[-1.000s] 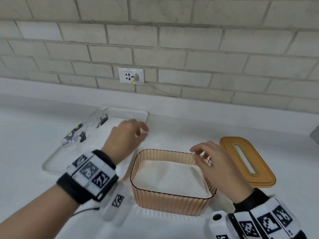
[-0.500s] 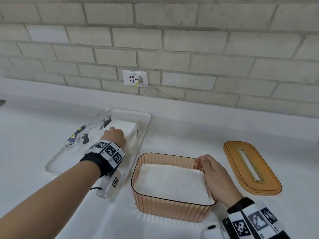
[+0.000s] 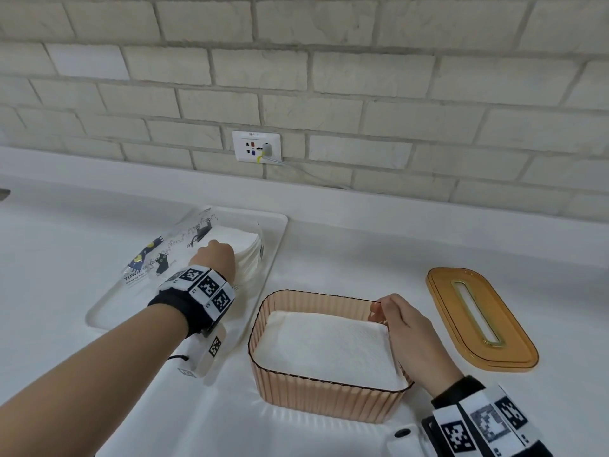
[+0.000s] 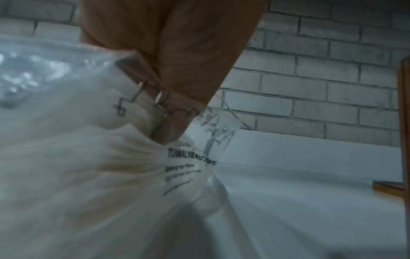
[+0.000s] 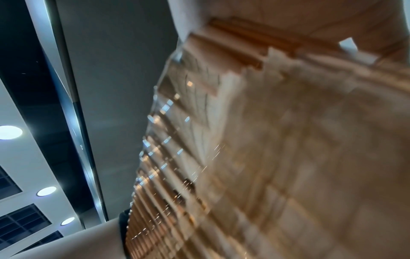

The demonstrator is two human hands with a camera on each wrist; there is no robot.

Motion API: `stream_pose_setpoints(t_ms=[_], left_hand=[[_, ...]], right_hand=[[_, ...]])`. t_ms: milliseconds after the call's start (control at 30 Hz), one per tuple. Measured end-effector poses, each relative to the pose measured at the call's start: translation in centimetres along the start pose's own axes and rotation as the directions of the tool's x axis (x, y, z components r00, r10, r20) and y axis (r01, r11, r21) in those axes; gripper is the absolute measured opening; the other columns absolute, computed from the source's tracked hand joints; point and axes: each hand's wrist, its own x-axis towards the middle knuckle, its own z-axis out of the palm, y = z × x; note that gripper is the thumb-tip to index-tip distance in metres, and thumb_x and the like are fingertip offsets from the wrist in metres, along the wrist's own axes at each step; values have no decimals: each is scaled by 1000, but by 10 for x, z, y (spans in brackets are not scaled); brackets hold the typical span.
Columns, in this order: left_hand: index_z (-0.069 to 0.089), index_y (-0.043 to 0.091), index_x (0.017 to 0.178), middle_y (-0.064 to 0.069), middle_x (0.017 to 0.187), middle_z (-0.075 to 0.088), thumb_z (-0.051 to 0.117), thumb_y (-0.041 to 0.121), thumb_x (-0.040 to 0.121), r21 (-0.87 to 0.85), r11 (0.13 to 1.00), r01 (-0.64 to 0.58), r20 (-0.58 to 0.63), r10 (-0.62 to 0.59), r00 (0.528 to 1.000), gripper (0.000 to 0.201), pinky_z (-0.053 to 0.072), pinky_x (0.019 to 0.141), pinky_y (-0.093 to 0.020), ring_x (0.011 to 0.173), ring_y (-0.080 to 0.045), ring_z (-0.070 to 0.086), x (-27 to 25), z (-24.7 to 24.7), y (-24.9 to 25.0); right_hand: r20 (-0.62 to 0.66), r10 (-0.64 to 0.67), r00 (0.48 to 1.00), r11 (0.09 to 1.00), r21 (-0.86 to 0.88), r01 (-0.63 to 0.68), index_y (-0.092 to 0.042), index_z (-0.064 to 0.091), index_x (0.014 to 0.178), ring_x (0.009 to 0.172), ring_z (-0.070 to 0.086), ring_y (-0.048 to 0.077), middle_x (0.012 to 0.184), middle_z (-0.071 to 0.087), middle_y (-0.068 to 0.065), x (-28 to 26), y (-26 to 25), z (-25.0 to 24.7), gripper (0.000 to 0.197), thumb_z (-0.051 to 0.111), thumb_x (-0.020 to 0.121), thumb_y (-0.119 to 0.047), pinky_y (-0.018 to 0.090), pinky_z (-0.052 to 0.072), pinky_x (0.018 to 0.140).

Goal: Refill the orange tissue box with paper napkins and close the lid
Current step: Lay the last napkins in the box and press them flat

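At centre on the white counter (image 3: 329,245), the lidless orange tissue box (image 3: 326,395) holds napkins; the right hand (image 3: 407,328) grips its 3 o'clock rim. At 10 o'clock, the left hand (image 3: 216,258) clutches the bagged napkin stack (image 3: 245,249) on a tray (image 3: 275,235). The lid (image 3: 514,341) lies at 3 o'clock.

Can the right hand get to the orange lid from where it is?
Probably yes. The right hand holds the right rim of the box, and the lid lies flat on the counter just beside it on that side, with nothing lying between them.
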Motion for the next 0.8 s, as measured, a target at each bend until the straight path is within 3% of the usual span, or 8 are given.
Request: stream_pose_setpoints(t_ms=[167,300,367,433,533,633,700,800], left_hand=[[58,-1,117,-13,122,59,41,-4,93,-21,1000,4,-46,-5,999,29,48,83,-31,107,-27,61,-14,-20,-3],[58,0,101,-14,102,58,46,0,90,-87,991,-96,-331,62,942,17,40,63,-35,89,-33,60,-47,-64,-9],[55,2,90,-11,88,51,49,3,87,-122,968,-218,-504,129,854,7,33,57,-33,78,-34,55,-72,-84,-7],[55,5,83,-10,83,52,53,3,83,-115,892,-437,-659,261,705,3,34,51,-32,70,-34,56,-100,-94,-2],[63,14,89,-3,85,62,48,17,80,-32,683,-730,-691,513,510,18,45,42,-30,67,-28,63,-130,-92,10],[69,18,91,1,86,63,44,20,80,37,550,-835,-611,673,416,27,49,48,-29,71,-21,62,-134,-74,19],[70,19,92,1,86,62,47,20,81,93,503,-859,-600,717,354,26,44,55,-28,74,-18,57,-130,-62,23],[69,23,101,2,98,60,55,31,84,54,444,-894,-641,702,310,24,38,71,-25,90,-13,50,-125,-51,23]], right_hand=[[87,14,996,996,-93,-6,-13,54,96,86,54,11,98,62,6,-1,-6,-4,32,29,100,-32,17,37,69],[119,-67,991,972,-214,91,-26,46,121,113,45,9,120,51,-5,-4,-20,-22,34,31,97,-44,23,37,88],[78,-129,989,975,-172,141,-27,40,131,116,46,8,121,51,-8,-7,-38,-32,44,31,93,-49,25,36,93],[72,-159,985,987,30,157,-28,37,132,102,60,13,114,62,-3,-8,-59,-38,50,30,89,-53,29,44,91],[199,-73,977,898,440,-23,-38,33,125,87,70,31,104,69,11,-9,-81,-43,37,32,91,-54,44,54,83],[401,-12,916,736,623,-264,-26,46,117,90,67,43,107,68,22,-10,-87,-46,30,42,93,-44,51,56,76],[388,32,921,729,621,-287,-11,40,134,81,70,36,111,63,20,-7,-82,-44,44,52,93,-20,50,58,65],[293,108,950,757,596,-270,-20,24,146,81,66,29,112,61,15,-4,-73,-42,69,52,88,6,40,59,60]])
